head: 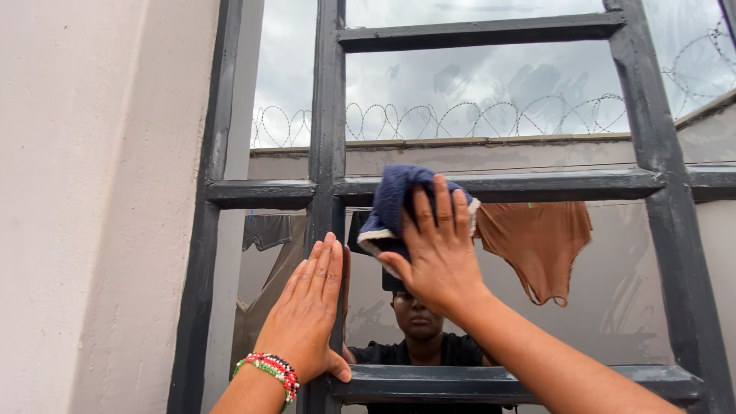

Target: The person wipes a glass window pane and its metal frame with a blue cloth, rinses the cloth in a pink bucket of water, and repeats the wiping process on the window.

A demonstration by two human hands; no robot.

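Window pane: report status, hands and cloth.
Right hand presses blue cloth flat on the glass. Left hand open, braced on the dark frame upright. Nothing in the way.

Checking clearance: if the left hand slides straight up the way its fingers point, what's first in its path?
Probably the dark horizontal window bar just above the left hand, where it joins the vertical bar; depth is unclear.

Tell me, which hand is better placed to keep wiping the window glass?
The right hand. It presses the blue cloth flat against the glass pane. The left hand holds nothing; it lies flat against the dark window frame, as if bracing.
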